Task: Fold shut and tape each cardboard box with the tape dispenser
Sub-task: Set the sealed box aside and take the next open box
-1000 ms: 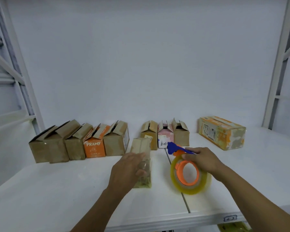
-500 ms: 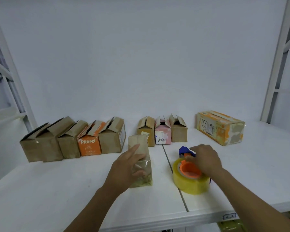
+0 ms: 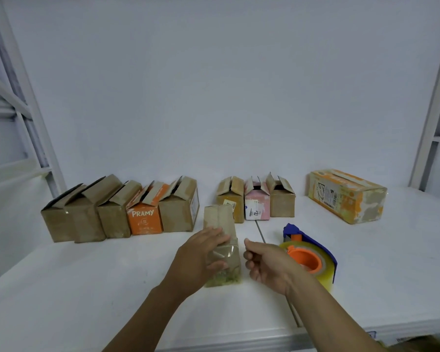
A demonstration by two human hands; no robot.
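A small brown cardboard box (image 3: 220, 221), flaps folded down and clear tape across its top and front, stands in the middle of the white table (image 3: 87, 288). My left hand (image 3: 200, 260) holds its left side, with the fingers on top and the thumb at the front. My right hand (image 3: 267, 265) hovers just right of the box with loosely curled fingers and holds nothing. The tape dispenser (image 3: 309, 255), blue with an orange hub and a yellowish clear roll, lies on the table right behind my right hand.
Several open-flapped boxes line the back: a left group including an orange PRAMY box (image 3: 144, 219), and a middle group including a pink box (image 3: 257, 205). A larger taped orange box (image 3: 347, 195) sits far right. White shelf posts stand at both sides.
My right hand set the tape dispenser down on the table, let go of it and moved left toward the box. My left hand stayed on the box.
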